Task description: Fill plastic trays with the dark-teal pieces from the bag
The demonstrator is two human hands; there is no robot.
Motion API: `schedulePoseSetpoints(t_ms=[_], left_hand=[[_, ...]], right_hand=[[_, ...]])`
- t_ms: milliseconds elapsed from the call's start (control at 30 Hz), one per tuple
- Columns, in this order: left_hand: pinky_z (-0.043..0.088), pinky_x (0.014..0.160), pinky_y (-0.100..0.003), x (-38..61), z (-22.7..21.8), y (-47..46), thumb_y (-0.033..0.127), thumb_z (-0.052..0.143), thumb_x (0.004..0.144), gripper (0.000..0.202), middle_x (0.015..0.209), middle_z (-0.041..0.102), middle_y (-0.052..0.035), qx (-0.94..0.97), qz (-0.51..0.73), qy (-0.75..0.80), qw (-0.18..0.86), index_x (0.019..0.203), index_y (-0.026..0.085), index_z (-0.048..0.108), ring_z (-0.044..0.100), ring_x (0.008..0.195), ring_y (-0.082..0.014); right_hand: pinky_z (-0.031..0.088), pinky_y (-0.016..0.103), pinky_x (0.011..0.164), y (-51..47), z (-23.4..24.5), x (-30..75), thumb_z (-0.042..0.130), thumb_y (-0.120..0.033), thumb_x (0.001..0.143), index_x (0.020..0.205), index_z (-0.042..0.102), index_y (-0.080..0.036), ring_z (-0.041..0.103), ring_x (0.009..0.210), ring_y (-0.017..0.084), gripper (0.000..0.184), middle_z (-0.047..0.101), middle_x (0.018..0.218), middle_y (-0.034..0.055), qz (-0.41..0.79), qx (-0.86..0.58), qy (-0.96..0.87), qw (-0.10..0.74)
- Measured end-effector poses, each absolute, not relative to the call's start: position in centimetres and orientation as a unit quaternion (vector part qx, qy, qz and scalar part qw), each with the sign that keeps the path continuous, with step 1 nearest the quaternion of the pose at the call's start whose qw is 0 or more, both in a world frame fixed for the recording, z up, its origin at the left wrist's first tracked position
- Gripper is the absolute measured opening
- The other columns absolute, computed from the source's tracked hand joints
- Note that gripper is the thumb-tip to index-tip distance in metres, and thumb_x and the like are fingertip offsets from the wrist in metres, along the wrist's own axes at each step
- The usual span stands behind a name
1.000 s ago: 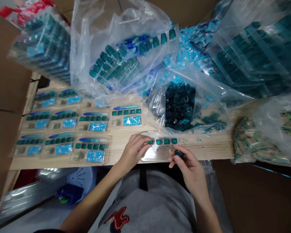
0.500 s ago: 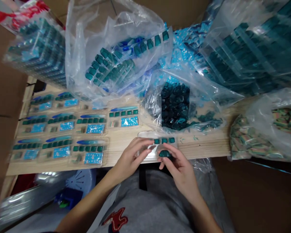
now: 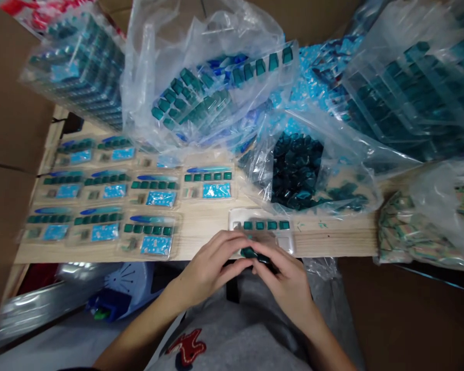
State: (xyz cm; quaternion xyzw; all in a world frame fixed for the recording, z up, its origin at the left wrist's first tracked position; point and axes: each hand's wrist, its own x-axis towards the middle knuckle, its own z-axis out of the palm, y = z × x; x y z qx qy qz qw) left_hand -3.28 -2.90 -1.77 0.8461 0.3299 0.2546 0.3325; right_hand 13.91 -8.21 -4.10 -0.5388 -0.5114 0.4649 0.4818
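My left hand and my right hand meet at the near edge of the wooden table, fingertips together. Between them they pinch small teal pieces. Just beyond my fingers lies a clear plastic tray with a row of teal pieces set in its slots. An open clear bag of loose dark teal pieces sits right behind the tray.
Several filled trays with blue cards lie in rows on the left of the table. Bags of stacked trays fill the back and right. A bag of multicoloured pieces lies at the right. A cardboard wall stands at the left.
My right hand carried the teal pieces left from beside the tray to meet my left hand. My left hand drew back off the tray toward the table edge.
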Motion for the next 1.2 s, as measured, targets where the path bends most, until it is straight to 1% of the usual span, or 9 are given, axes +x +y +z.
schedulePoseSetpoints(t_ms=[133, 300, 433, 600, 667, 867, 967, 1100, 1200], left_hand=[[0.054, 0.087, -0.027, -3.6, -1.4, -3.2, 0.016, 0.051, 0.094, 0.034, 0.106, 0.064, -0.0108, 0.875, 0.238, 0.304, 0.293, 0.128, 0.016, 0.046, 0.063, 0.101, -0.0169], [0.055, 0.085, -0.03, -3.6, -1.6, -3.7, 0.008, 0.046, 0.092, 0.037, 0.104, 0.065, -0.0124, 0.885, 0.223, 0.315, 0.262, 0.129, 0.015, 0.046, 0.064, 0.097, -0.0193], [0.055, 0.084, -0.027, -3.6, -2.1, -4.1, 0.006, 0.044, 0.091, 0.035, 0.105, 0.065, -0.0101, 0.834, 0.226, 0.338, 0.373, 0.123, 0.019, 0.051, 0.064, 0.098, -0.0174], [0.055, 0.074, -0.023, -4.1, -3.4, -3.9, 0.013, 0.048, 0.092, 0.015, 0.097, 0.063, -0.0057, 0.728, 0.262, 0.398, 0.493, 0.102, 0.02, 0.057, 0.065, 0.087, -0.0139], [0.054, 0.076, -0.024, -4.3, -4.5, -3.1, 0.014, 0.049, 0.092, 0.012, 0.096, 0.063, -0.0055, 0.739, 0.288, 0.426, 0.435, 0.1, 0.02, 0.056, 0.064, 0.09, -0.0145], [0.053, 0.085, -0.037, -4.2, -7.8, -0.7, 0.011, 0.052, 0.091, 0.018, 0.094, 0.065, -0.0074, 0.864, 0.296, 0.39, 0.114, 0.107, 0.018, 0.054, 0.062, 0.091, -0.0203], [0.053, 0.087, -0.04, -4.2, -7.8, -0.9, 0.012, 0.052, 0.091, 0.023, 0.097, 0.064, -0.0083, 0.887, 0.265, 0.36, 0.117, 0.114, 0.018, 0.053, 0.061, 0.093, -0.0216], [0.054, 0.083, -0.032, -4.9, -6.9, -1.3, 0.016, 0.046, 0.096, 0.026, 0.103, 0.059, -0.0091, 0.867, 0.228, 0.38, 0.229, 0.121, 0.018, 0.051, 0.061, 0.1, -0.0186], [0.055, 0.08, -0.031, -5.0, -6.8, -1.2, 0.02, 0.043, 0.098, 0.024, 0.101, 0.058, -0.0081, 0.867, 0.212, 0.388, 0.229, 0.119, 0.019, 0.054, 0.062, 0.097, -0.0178]], right_hand=[[0.059, 0.028, 0.062, -8.3, -4.2, 13.8, 0.063, -0.018, 0.083, 0.105, 0.073, -0.03, 0.072, 0.074, 0.018, 0.027, 0.076, 0.094, 0.0014, 0.517, -0.552, -0.456, 0.469], [0.058, 0.032, 0.078, -8.2, -4.2, 13.7, 0.06, -0.013, 0.083, 0.106, 0.071, -0.029, 0.071, 0.088, 0.019, 0.03, 0.075, 0.098, 0.0017, 0.467, -0.551, -0.518, 0.458], [0.057, 0.029, 0.075, -8.4, -4.4, 13.5, 0.055, -0.009, 0.083, 0.106, 0.07, -0.027, 0.07, 0.086, 0.018, 0.033, 0.074, 0.094, 0.0026, 0.433, -0.553, -0.555, 0.446], [0.056, 0.028, 0.076, -8.6, -5.4, 13.3, 0.056, -0.013, 0.085, 0.104, 0.07, -0.025, 0.07, 0.084, 0.018, 0.027, 0.074, 0.09, 0.0036, 0.441, -0.562, -0.541, 0.445], [0.056, 0.029, 0.075, -8.7, -5.8, 13.4, 0.059, -0.018, 0.085, 0.107, 0.07, -0.024, 0.069, 0.079, 0.018, 0.025, 0.073, 0.087, 0.0032, 0.446, -0.588, -0.509, 0.443], [0.055, 0.027, 0.061, -8.9, -6.2, 14.9, 0.06, -0.026, 0.085, 0.108, 0.07, -0.024, 0.065, 0.064, 0.015, 0.025, 0.072, 0.09, 0.0037, 0.445, -0.64, -0.442, 0.444], [0.054, 0.026, 0.058, -9.0, -6.1, 15.8, 0.06, -0.027, 0.084, 0.106, 0.07, -0.024, 0.064, 0.061, 0.014, 0.024, 0.072, 0.089, 0.0033, 0.432, -0.657, -0.427, 0.446], [0.054, 0.026, 0.057, -9.2, -6.3, 16.7, 0.061, -0.031, 0.083, 0.105, 0.069, -0.023, 0.063, 0.059, 0.013, 0.025, 0.073, 0.087, 0.0031, 0.416, -0.688, -0.386, 0.452], [0.055, 0.028, 0.061, -9.3, -6.8, 17.5, 0.061, -0.033, 0.083, 0.106, 0.068, -0.021, 0.066, 0.065, 0.016, 0.027, 0.073, 0.088, 0.0044, 0.387, -0.712, -0.38, 0.445]])
